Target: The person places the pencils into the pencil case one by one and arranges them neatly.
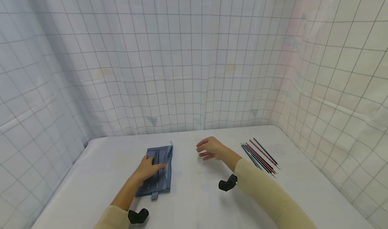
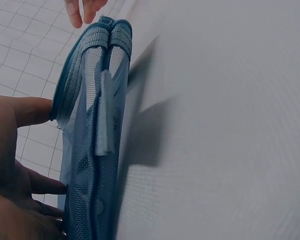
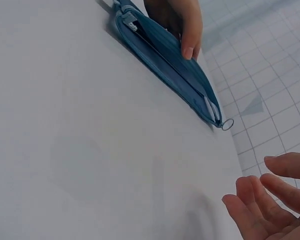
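Gaping unzipped beneath the loosely spread left hand (image 1: pixel 148 171), the mesh pencil pouch (image 1: pixel 162 179) appears ready; the relaxed right hand (image 1: pixel 210 148) holds nothing; pencils (image 1: pixel 260 157) lie outside, not yet inserted.

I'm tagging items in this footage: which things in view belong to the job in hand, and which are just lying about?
In the job:
Blue mesh zip pouch, touched by the left hand
Right hand, holding nothing
Probably the slim red and dark pencils, untouched

Just around:
White-covered table
White grid-patterned sheeting
Black wrist-worn devices
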`<state>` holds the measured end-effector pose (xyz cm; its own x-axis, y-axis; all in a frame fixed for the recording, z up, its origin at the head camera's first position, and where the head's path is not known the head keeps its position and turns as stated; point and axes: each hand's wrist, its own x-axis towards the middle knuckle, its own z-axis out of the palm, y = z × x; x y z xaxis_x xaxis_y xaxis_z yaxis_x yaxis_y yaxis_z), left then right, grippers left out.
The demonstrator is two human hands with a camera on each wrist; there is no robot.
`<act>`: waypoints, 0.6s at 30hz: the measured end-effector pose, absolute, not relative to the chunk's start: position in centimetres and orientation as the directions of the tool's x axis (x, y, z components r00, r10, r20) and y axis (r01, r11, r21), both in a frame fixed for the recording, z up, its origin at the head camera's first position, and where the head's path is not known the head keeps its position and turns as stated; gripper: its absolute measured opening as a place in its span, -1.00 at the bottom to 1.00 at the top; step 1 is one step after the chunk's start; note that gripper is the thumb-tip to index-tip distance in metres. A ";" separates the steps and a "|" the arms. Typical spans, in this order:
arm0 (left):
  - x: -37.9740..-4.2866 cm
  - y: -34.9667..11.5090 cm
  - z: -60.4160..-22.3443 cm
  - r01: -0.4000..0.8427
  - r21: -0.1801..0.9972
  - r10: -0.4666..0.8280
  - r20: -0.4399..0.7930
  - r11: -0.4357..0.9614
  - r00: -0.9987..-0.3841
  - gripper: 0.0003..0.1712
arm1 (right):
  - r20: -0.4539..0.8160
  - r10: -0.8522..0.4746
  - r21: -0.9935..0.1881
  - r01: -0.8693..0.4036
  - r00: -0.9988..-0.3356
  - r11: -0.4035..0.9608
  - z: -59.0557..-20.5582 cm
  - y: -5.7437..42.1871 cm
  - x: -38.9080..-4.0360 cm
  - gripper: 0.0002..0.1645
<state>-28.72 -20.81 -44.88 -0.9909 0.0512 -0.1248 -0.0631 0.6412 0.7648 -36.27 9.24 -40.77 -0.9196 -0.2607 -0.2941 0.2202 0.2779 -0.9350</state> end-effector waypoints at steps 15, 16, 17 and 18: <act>-28.5 -20.8 -44.6 -0.050 0.744 0.055 -0.116 0.666 -0.992 0.08 | -0.262 -0.215 -0.922 0.178 -0.941 0.345 -40.5 13.7 -36.4 -0.49; -28.5 -20.8 -44.6 -0.047 0.742 0.056 -0.113 0.669 -0.992 0.09 | -0.260 -0.214 -0.922 0.176 -0.942 0.346 -40.4 14.0 -36.4 -0.48; -28.5 -20.8 -44.6 -0.046 0.742 0.057 -0.112 0.669 -0.992 0.09 | -0.258 -0.210 -0.922 0.176 -0.943 0.345 -40.4 14.3 -36.4 -0.49; -28.5 -20.8 -44.6 -0.047 0.743 0.056 -0.113 0.668 -0.992 0.08 | -0.256 -0.205 -0.922 0.174 -0.945 0.346 -40.4 14.7 -36.4 -0.49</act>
